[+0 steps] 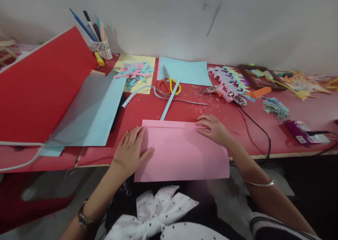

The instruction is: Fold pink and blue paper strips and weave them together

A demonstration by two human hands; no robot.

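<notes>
A sheet of pink paper (182, 155) lies over the table's front edge, with a narrow strip folded along its far side. My left hand (130, 150) rests on the sheet's left edge, fingers stretched and thumb apart. At the far right end of the fold, my right hand (212, 129) has its thumb and fingers closed on the paper's edge. Just beyond the fold lies a light blue paper strip (170, 100), crossing the handles of the scissors (169, 85). A thin curled strip (182, 100) lies beside it.
Left stand a red board (47, 81), blue sheets (89, 106) and a pen cup (102, 49). Paper scraps (137, 71) lie on a yellow sheet. To the right are a pink glue gun (220, 91) with a cord, a brown frame (261, 78) and a purple box (297, 131).
</notes>
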